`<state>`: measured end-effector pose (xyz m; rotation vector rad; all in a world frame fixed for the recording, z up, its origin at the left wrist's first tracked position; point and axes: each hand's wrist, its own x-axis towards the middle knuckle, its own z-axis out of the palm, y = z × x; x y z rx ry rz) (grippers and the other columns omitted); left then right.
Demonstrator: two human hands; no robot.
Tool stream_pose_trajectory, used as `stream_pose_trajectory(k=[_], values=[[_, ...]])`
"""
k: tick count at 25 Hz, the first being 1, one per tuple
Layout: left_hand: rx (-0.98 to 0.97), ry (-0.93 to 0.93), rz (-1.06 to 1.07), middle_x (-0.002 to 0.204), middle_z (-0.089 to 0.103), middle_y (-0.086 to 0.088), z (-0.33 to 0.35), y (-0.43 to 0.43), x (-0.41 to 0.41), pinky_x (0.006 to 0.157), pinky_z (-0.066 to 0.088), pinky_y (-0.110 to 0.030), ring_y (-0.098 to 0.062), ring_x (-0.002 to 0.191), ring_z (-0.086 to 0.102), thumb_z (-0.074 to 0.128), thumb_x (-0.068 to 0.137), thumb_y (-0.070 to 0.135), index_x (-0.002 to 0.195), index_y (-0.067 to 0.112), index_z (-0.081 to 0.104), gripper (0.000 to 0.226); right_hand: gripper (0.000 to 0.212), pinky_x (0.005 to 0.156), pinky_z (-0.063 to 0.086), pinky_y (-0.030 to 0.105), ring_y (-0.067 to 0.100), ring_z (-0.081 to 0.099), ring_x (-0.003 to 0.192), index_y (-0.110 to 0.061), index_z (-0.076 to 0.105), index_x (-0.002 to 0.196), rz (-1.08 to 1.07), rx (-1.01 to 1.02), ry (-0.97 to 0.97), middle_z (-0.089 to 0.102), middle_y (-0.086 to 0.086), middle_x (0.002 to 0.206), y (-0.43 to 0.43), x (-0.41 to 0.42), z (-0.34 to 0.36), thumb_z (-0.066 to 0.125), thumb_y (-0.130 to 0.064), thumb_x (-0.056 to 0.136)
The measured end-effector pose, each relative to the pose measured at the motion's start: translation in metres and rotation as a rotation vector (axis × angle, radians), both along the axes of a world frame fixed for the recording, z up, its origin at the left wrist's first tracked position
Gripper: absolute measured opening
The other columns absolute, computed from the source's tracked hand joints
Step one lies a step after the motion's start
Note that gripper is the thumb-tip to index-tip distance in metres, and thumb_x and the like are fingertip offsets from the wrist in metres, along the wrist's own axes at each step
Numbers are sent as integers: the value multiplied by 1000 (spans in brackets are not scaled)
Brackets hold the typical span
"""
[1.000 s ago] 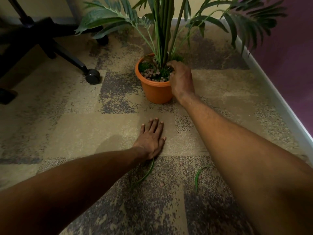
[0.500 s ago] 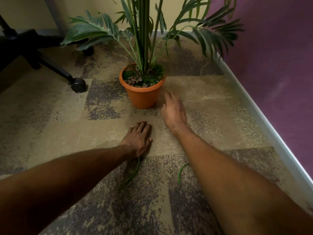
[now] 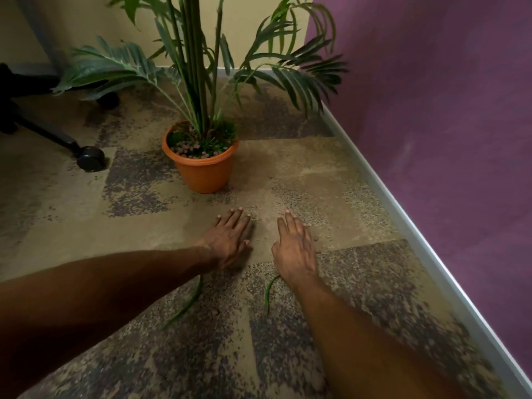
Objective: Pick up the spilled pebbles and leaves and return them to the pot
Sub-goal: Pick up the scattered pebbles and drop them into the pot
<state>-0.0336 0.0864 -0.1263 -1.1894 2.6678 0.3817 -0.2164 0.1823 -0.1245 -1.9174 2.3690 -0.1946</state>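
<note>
Body check, head view: two bare forearms in frame, no sleeves, cuffs, gloves, watch, rings or bands showing anywhere. Left hand (image 3: 229,240) on the side nearer the black chair caster (image 3: 90,158); right hand (image 3: 295,246) on the side away from it. Both hands bare, short pale fingernails visible at the fingertips (image 3: 239,209). Forearms run from the wrists out of frame, uncovered the whole visible length. Right forearm slightly motion-blurred, so fine detail there is unreadable.

no readable text, no labels, no brand marks, no numbers, no signs on any surface in the head view
</note>
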Motion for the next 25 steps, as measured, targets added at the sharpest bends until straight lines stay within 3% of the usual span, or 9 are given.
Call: stream_pose_trajectory(k=[11,14,18,22,25], values=[[-32,47,-221,175,-11,-9,-20,28,-74,131,1,-46,-28,161,-11,13,107,56,166,19,-8,73,68,127,10,41,25,8,159,-21,11,164,-191,121,-76,5,6,173,47,-74,-19,44,-37,107],[-17,45,-267,174,-11,-8,-22,34,-87,130,0,-44,-26,161,-10,17,108,56,166,22,-7,72,69,127,13,39,22,7,159,-24,12,164,-184,121,-136,3,1,173,46,-84,-20,47,-38,106],[0,33,-477,174,-10,-4,-22,41,-91,130,-1,-42,-22,161,-10,20,110,53,166,23,-6,69,67,126,22,48,20,5,158,-34,13,163,-103,145,-191,-5,-9,171,43,-92,-27,49,-31,107],[-6,11,-657,175,-4,-12,-31,51,-94,129,2,-39,-26,162,-2,23,110,47,166,20,3,65,57,126,21,51,22,10,158,-33,29,159,-40,141,-207,8,-10,171,41,-96,-32,49,-20,108],[-8,40,-705,175,2,-11,-35,50,-92,130,5,-38,-26,162,4,28,111,41,165,22,13,59,50,124,28,46,22,28,152,-28,42,155,-98,122,-265,26,-6,168,39,-95,-33,51,-20,106]])
